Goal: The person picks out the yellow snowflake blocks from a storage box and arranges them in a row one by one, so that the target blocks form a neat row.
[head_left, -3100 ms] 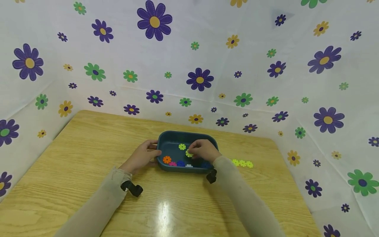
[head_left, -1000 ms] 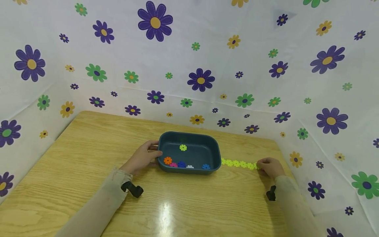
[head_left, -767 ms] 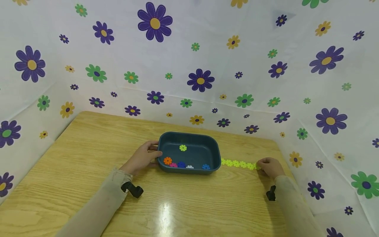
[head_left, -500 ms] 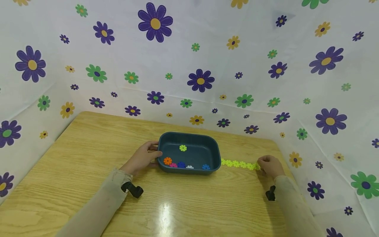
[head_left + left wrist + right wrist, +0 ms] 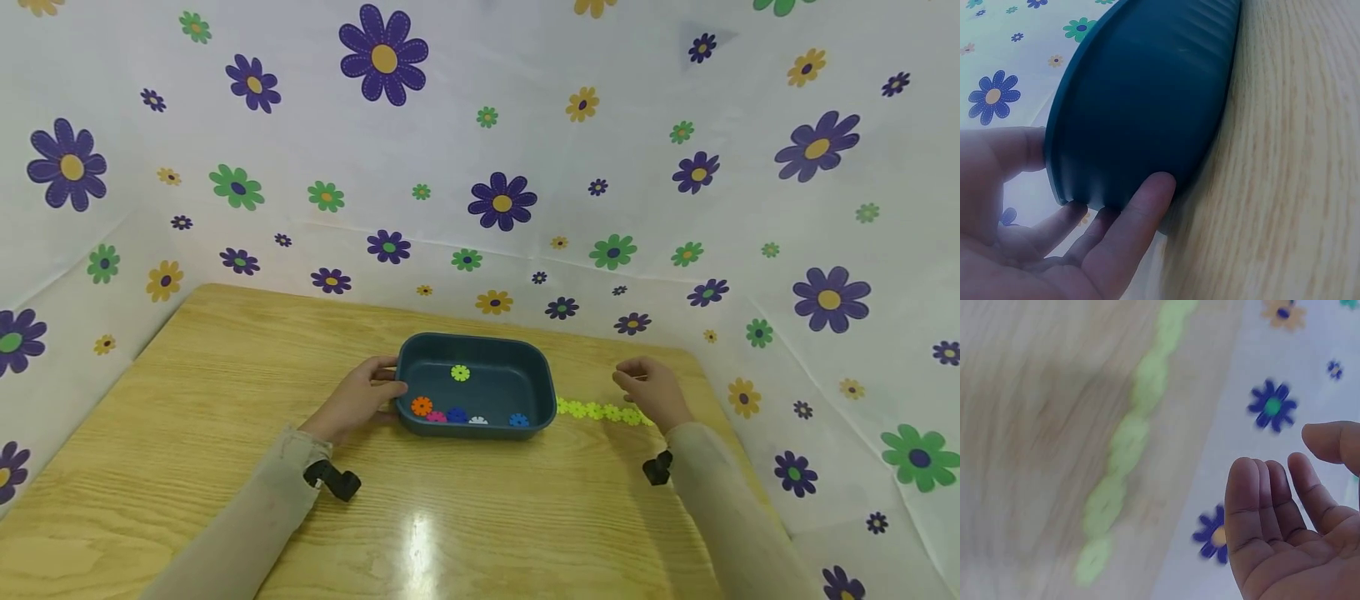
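Observation:
My left hand [image 5: 358, 400] grips the left end of a dark teal plastic tub [image 5: 498, 385], with thumb and fingers at its rim and outer wall. Inside the tub lie a yellow snowflake disc [image 5: 460, 373], an orange disc [image 5: 422, 406] and several pink, blue and white ones along the front side. A row of yellow snowflake discs [image 5: 594, 411] runs rightward over the table from the tub's right end. Just above the far end of that row hovers my right hand [image 5: 652, 392], its fingers loosely bent; the right wrist view shows nothing between them.
The wooden table [image 5: 300, 533] carries the tub and the row. White cloth with printed flowers [image 5: 502, 202] stands behind and at both sides. A black wrist camera [image 5: 657, 468] sits on each sleeve.
My right hand took a yellow disc from the tub and set it at the row's right end. It has since let go, lifting up and slightly left. The left hand stays put.

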`<state>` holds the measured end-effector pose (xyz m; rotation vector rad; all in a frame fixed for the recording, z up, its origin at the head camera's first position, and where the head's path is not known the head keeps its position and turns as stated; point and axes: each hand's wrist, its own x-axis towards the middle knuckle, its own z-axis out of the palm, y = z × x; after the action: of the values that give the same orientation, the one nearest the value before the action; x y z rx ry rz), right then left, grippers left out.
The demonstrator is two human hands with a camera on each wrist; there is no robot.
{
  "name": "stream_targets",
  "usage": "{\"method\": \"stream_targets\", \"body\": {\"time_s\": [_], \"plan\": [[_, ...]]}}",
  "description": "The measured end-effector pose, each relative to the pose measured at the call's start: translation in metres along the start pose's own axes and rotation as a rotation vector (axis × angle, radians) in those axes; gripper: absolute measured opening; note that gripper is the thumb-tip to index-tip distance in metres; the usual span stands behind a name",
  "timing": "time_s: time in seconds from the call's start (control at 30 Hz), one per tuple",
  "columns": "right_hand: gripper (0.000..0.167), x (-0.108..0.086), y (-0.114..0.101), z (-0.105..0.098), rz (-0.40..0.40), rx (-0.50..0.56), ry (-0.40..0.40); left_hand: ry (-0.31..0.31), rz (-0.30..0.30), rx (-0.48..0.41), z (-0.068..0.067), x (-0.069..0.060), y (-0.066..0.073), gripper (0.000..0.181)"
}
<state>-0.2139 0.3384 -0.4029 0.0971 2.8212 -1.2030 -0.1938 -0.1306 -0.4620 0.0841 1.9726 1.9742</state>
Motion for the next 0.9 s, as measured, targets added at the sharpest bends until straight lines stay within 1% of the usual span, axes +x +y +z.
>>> {"method": "stream_targets", "body": {"time_s": [0.17, 0.33, 0.4, 0.5, 0.7, 0.8, 0.9], "plan": [[0.044, 0.001, -0.026, 0.015, -0.043, 0.041, -0.023, 0.001, -0.002, -0.005, -0.001, 0.000, 0.000, 0.061], [0.040, 0.002, -0.055, 0.033, -0.084, 0.095, -0.054, 0.002, -0.004, -0.010, -0.003, -0.001, 0.001, 0.063], [0.039, 0.003, -0.065, 0.043, -0.094, 0.123, -0.079, 0.002, -0.005, -0.012, -0.004, 0.000, 0.001, 0.063], [0.036, 0.005, -0.079, 0.060, -0.104, 0.148, -0.103, 0.001, -0.004, -0.014, -0.005, 0.000, 0.000, 0.064], [0.030, 0.008, -0.108, 0.100, -0.132, 0.134, -0.138, 0.003, -0.002, -0.019, -0.006, 0.001, -0.001, 0.064], [0.030, 0.008, -0.120, 0.120, -0.143, 0.130, -0.177, 0.002, -0.002, -0.017, -0.006, 0.000, -0.001, 0.063], [0.030, 0.010, -0.127, 0.137, -0.157, 0.122, -0.229, 0.007, -0.003, -0.010, -0.005, 0.000, 0.000, 0.062]]}}
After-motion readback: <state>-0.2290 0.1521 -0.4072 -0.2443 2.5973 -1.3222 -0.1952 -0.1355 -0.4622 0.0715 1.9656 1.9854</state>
